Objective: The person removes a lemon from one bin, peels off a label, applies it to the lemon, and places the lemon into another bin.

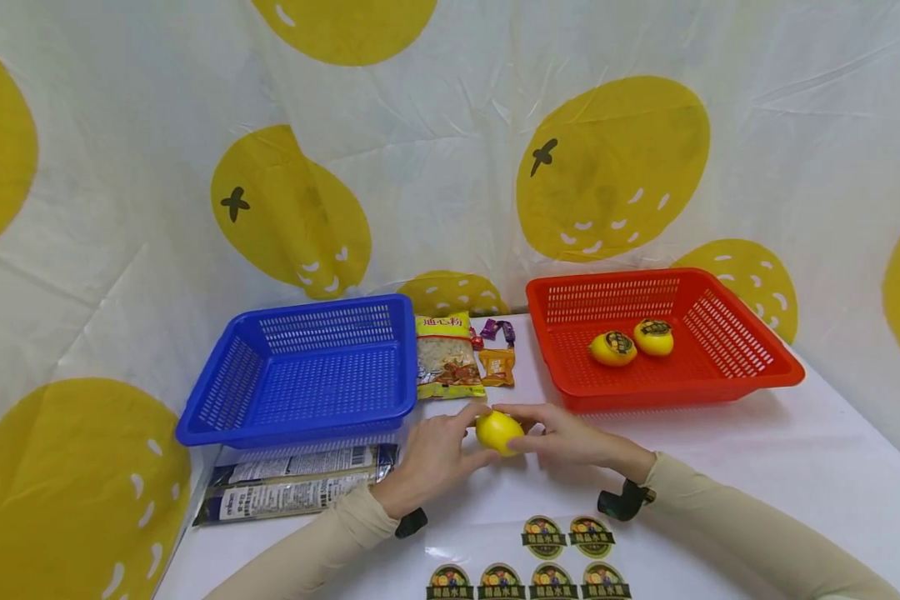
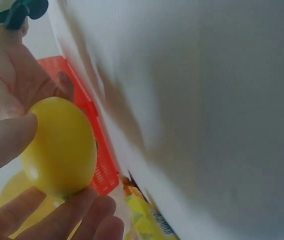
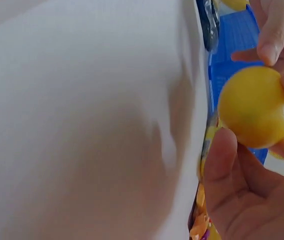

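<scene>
A smooth yellow lemon (image 1: 499, 432) is held between both hands over the white table, in front of the two baskets. My left hand (image 1: 437, 454) pinches it from the left; in the left wrist view the thumb presses one side of the lemon (image 2: 62, 147) and fingers support its end. From the other side my right hand (image 1: 562, 435) grips it, thumb toward me and fingers over the far side. In the right wrist view the lemon (image 3: 256, 107) sits between the fingertips of both hands. No sticker shows on its visible surface.
At the back right, a red basket (image 1: 645, 392) contains two lemons with dark round stickers (image 1: 612, 348). A blue basket (image 1: 300, 433) stands left. Between them lie a pasta bag (image 1: 447, 358) and small wrapped snacks (image 1: 498, 367). Long packets (image 1: 292, 496) lie front left; a sticker sheet (image 1: 480, 537) lies nearest me.
</scene>
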### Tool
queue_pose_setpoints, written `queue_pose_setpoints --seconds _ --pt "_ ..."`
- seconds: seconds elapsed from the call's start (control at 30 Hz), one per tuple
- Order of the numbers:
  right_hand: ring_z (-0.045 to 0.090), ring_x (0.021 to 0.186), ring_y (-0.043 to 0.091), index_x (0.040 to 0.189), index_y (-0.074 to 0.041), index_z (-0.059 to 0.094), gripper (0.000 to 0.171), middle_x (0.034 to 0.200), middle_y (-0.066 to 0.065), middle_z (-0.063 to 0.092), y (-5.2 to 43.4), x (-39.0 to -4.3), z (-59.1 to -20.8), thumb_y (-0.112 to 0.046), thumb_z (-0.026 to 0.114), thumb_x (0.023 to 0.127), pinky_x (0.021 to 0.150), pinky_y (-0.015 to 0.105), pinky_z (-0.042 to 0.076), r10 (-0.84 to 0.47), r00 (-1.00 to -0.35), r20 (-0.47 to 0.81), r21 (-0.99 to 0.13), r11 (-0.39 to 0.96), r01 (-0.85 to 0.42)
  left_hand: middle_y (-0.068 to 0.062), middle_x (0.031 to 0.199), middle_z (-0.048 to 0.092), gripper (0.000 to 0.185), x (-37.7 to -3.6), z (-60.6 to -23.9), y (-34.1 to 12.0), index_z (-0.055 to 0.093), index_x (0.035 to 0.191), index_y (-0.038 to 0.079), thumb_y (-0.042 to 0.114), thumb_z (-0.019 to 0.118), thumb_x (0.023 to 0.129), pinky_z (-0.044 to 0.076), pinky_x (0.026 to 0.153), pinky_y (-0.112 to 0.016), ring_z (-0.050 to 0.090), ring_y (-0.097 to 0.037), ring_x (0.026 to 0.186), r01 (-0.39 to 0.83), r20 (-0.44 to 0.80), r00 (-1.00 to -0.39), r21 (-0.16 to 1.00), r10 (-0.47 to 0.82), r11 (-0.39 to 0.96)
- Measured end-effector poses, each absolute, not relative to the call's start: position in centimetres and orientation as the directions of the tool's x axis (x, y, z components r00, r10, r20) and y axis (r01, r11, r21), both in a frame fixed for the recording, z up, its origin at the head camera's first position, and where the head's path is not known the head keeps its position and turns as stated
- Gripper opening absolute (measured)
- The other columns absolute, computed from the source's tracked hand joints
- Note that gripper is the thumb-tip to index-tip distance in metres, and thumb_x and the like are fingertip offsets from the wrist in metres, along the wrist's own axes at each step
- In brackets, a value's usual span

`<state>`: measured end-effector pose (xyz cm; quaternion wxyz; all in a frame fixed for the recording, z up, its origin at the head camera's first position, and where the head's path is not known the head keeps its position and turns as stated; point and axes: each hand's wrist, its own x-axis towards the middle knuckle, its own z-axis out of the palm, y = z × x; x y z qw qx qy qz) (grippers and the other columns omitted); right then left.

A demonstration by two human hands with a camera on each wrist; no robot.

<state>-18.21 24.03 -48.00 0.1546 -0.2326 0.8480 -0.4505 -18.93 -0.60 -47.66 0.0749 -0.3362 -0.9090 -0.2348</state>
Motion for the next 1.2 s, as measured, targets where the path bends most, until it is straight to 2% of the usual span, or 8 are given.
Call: queue_pose_setpoints --seconds 0.07,0.17,0.37,0.5,0.7,0.87,1.03,1.2 --pt "0.057 0.104 0.021 0.153 -0.016 0.049 0.057 0.123 0.004 0.068 24.3 -18.3 -48.1 -0.028 0.066 0.100 0.085 0.030 0.052 -0.560 -0.826 -0.061 -0.830 0.488 -0.269 0.001 0.109 0.079 0.052 -18.9 -47.8 -0.7 0.063 0.132 0.028 0.047 0.079 0.087 0.045 0.061 -0.018 0.070 -0.011 0.076 0.636 0.265 -0.769 0.406 0.581 0.657" --pt "0.057 0.097 0.018 0.154 -0.017 0.048 0.059 0.124 0.002 0.067 24.5 -18.2 -48.2 -0.028 0.067 0.100 0.078 0.025 0.051 -0.586 -0.806 -0.080 -0.812 0.508 -0.289 0.000 0.114 0.079 0.051 -19.0 -47.9 -0.9 0.062 0.136 0.030 0.047 0.076 0.089 0.050 0.067 -0.020 0.075 -0.015 0.086 0.606 0.208 -0.785 0.455 0.583 0.653" --pt "0.057 0.085 0.012 0.153 -0.011 0.048 0.064 0.121 0.000 0.067 24.5 -18.1 -48.2 -0.031 0.071 0.097 0.074 0.022 0.047 -0.612 -0.787 -0.078 -0.738 0.566 -0.367 -0.001 0.112 0.080 0.055 -19.3 -48.1 -1.2 0.060 0.140 0.028 0.051 0.072 0.092 0.054 0.069 -0.022 0.075 -0.012 0.086 0.528 0.096 -0.810 0.548 0.578 0.649" --pt "0.055 0.083 0.010 0.153 -0.015 0.048 0.066 0.117 -0.002 0.066 24.3 -18.1 -48.2 -0.034 0.073 0.095 0.074 0.022 0.046 -0.608 -0.789 -0.091 -0.707 0.597 -0.379 -0.002 0.111 0.080 0.052 -19.3 -48.2 -1.4 0.062 0.139 0.027 0.051 0.069 0.094 0.055 0.069 -0.023 0.075 -0.011 0.085 0.485 0.056 -0.817 0.606 0.574 0.630" --pt "0.055 0.086 0.010 0.146 -0.023 0.051 0.057 0.118 -0.003 0.066 24.1 -18.0 -48.2 -0.034 0.074 0.095 0.074 0.022 0.048 -0.602 -0.795 -0.079 -0.686 0.611 -0.394 0.001 0.108 0.080 0.043 -19.5 -48.5 -1.5 0.070 0.127 0.025 0.052 0.070 0.093 0.054 0.073 -0.025 0.072 -0.006 0.081 0.477 0.040 -0.821 0.597 0.570 0.645" --pt "0.059 0.088 0.011 0.141 -0.021 0.057 0.053 0.115 -0.004 0.068 24.0 -17.6 -48.1 -0.035 0.075 0.093 0.076 0.024 0.051 -0.586 -0.808 -0.058 -0.685 0.613 -0.395 0.003 0.106 0.080 0.039 -19.6 -48.5 -1.5 0.072 0.121 0.026 0.051 0.073 0.091 0.052 0.072 -0.024 0.070 -0.003 0.079 0.480 0.034 -0.817 0.595 0.576 0.645" --pt "0.062 0.096 0.012 0.138 -0.016 0.061 0.053 0.125 -0.001 0.070 23.9 -17.3 -48.3 -0.034 0.077 0.091 0.081 0.028 0.055 -0.575 -0.818 0.003 -0.670 0.606 -0.428 0.003 0.104 0.081 0.040 -19.6 -48.4 -1.4 0.072 0.121 0.025 0.051 0.074 0.090 0.051 0.071 -0.024 0.070 -0.003 0.079 0.489 0.035 -0.811 0.588 0.584 0.644" --pt "0.064 0.090 0.011 0.138 -0.014 0.064 0.055 0.121 -0.003 0.073 23.9 -17.0 -48.4 -0.036 0.079 0.089 0.078 0.027 0.055 -0.552 -0.833 0.039 -0.656 0.615 -0.438 0.003 0.103 0.081 0.040 -19.7 -48.4 -1.3 0.074 0.120 0.023 0.049 0.075 0.090 0.051 0.072 -0.024 0.072 -0.005 0.081 0.502 0.040 -0.808 0.569 0.588 0.651"
